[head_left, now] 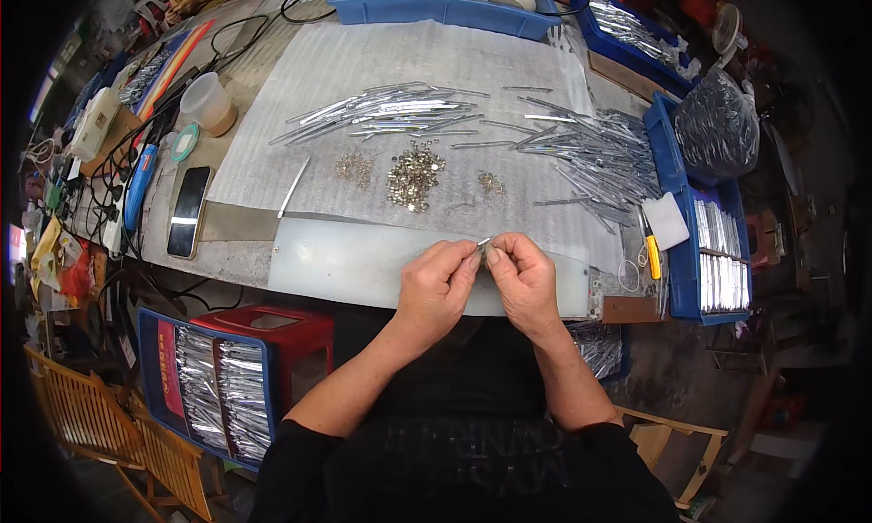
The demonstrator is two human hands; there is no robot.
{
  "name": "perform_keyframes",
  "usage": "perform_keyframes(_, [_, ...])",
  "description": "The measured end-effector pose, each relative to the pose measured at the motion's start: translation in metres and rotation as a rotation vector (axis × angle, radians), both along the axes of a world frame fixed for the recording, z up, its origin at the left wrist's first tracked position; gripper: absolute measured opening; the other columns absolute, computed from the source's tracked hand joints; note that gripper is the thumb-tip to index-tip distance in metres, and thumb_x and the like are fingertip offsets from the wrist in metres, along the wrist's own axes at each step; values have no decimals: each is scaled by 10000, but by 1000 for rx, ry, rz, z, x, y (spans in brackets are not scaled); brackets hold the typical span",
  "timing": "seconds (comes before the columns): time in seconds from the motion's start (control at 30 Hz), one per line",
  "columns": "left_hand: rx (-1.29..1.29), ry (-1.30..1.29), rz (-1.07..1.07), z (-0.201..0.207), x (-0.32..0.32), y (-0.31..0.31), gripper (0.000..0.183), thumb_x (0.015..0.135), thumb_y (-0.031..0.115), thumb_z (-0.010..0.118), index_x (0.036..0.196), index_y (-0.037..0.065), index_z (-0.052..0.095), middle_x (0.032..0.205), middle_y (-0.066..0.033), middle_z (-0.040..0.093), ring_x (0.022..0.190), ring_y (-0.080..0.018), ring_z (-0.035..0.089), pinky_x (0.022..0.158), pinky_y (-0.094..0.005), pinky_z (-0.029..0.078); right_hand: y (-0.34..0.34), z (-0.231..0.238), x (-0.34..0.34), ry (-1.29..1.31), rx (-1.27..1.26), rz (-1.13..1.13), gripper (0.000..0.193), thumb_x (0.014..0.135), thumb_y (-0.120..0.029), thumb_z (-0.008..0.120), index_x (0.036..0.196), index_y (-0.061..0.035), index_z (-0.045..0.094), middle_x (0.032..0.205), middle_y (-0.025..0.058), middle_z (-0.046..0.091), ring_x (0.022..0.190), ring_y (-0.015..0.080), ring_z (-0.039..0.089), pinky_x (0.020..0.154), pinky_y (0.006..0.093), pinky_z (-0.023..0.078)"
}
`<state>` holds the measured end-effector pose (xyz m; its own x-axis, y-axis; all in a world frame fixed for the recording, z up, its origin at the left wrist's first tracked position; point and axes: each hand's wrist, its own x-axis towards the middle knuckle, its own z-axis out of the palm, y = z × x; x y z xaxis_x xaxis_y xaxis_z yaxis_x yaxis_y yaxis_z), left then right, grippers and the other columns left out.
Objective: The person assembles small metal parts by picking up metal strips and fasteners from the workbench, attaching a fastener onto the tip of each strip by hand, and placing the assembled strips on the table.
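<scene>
Over the near edge of the table, my left hand (436, 282) and my right hand (522, 276) meet, both with fingers pinched. A small shiny silver metal piece (483, 243) shows between the fingertips; the fingers hide most of it. Beneath them lies a pale smooth work board (336, 259). Beyond it are a heap of small brass-coloured metal parts (415, 179), a smaller scatter of tiny parts (355, 169) to the left and another little pile (491, 183) to the right. Thin silver metal strips (391, 112) lie behind these, with a bigger pile of strips (599, 159) at the right.
One lone strip (292, 187) and a phone (188, 212) lie at left, near a plastic cup (209, 103). A yellow-handled tool (653, 256) rests at right by a blue bin (724, 318) of strips. Below left, a blue crate (265, 341) stands beside a red stool (313, 328).
</scene>
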<state>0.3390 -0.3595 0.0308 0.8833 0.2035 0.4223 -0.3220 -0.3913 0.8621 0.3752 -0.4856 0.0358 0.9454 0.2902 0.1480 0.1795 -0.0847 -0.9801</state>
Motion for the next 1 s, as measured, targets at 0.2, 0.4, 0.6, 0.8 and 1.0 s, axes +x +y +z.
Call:
perform_keyframes(0.2, [18,-16,27,4,-2,-3,84,769,11,580,846,-20,588,646,-97,549,542,-165,514,488,-256,399,3,-1,-2,8,4,-50,107,814,-71,547,804,35,537,675,22,543,592,50,463,516,208,402])
perform_keyframes(0.4, [6,-21,28,1,-4,-4,80,778,22,578,845,-19,594,658,-98,560,551,-161,520,496,-254,403,2,1,0,135,97,17,104,827,-79,548,799,20,537,682,-4,526,613,38,446,532,189,385])
perform_keyframes(0.6, [-158,79,-42,-5,-6,0,104,802,37,567,874,-30,603,703,-69,592,601,-105,522,538,-225,415,-4,1,2,193,50,124,132,852,-110,524,830,18,545,687,-16,518,613,35,434,535,180,376])
perform_keyframes(0.8, [-205,89,-47,-5,-6,1,112,807,40,564,875,-39,602,720,-67,598,616,-95,524,547,-219,422,-1,3,1,173,11,115,162,864,-138,510,848,18,549,688,-8,523,599,35,426,525,181,368])
perform_keyframes(1.0, [-170,106,-33,0,-8,1,104,786,39,557,852,-31,595,705,-125,592,616,-197,569,552,-283,441,2,3,1,108,-69,68,187,860,-151,519,803,24,553,655,7,532,598,55,455,531,204,390])
